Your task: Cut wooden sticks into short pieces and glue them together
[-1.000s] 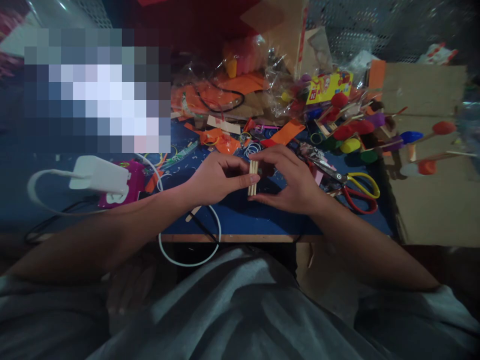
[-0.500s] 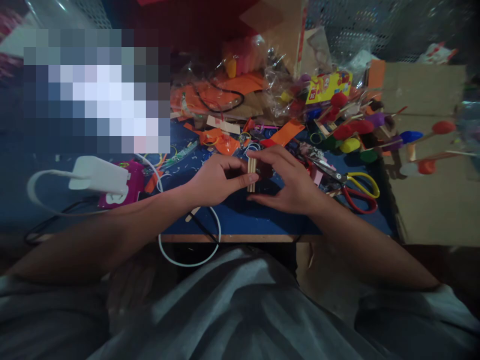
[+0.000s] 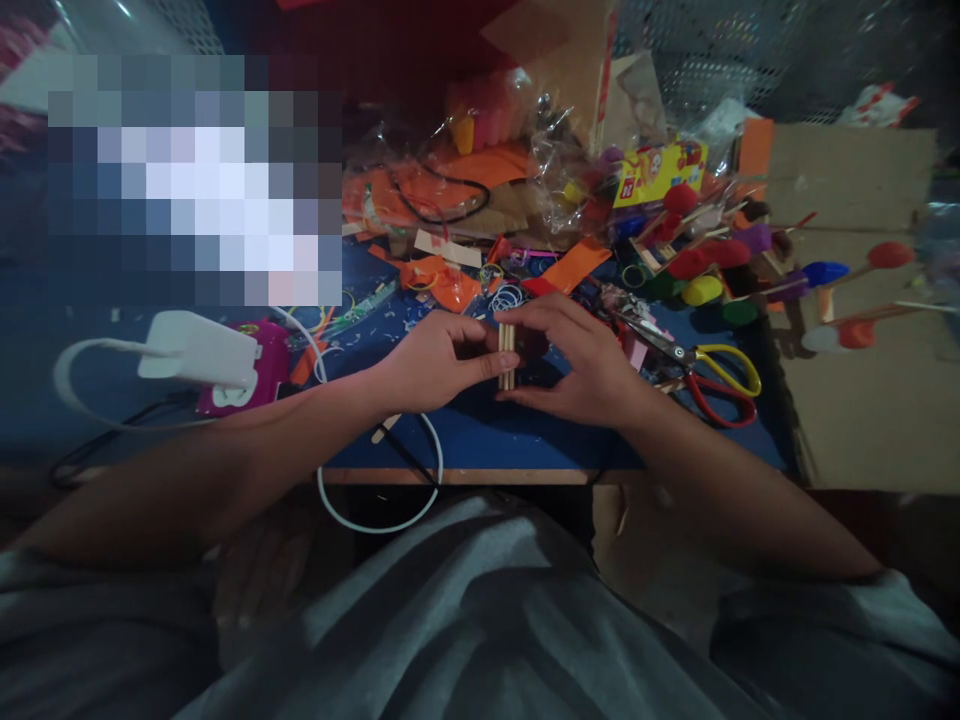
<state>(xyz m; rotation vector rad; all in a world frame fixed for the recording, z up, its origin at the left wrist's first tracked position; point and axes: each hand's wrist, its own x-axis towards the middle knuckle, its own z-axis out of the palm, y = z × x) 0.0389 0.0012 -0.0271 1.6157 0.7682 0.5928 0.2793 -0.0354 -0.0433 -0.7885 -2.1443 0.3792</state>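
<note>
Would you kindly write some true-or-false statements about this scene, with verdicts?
1. The left hand holds a small bundle of pale wooden sticks. True.
2. The right hand holds the metal scissors with yellow and red handles. False: the scissors lie on the blue tabletop.
3. A blocky white plastic charger sits on the magenta plastic socket block. True.
4. The brown cardboard is at the person's left. False: it is at the right.

Dim light glints on plastic wrap (image 3: 553, 180), while outer edges blur and stretch.
</note>
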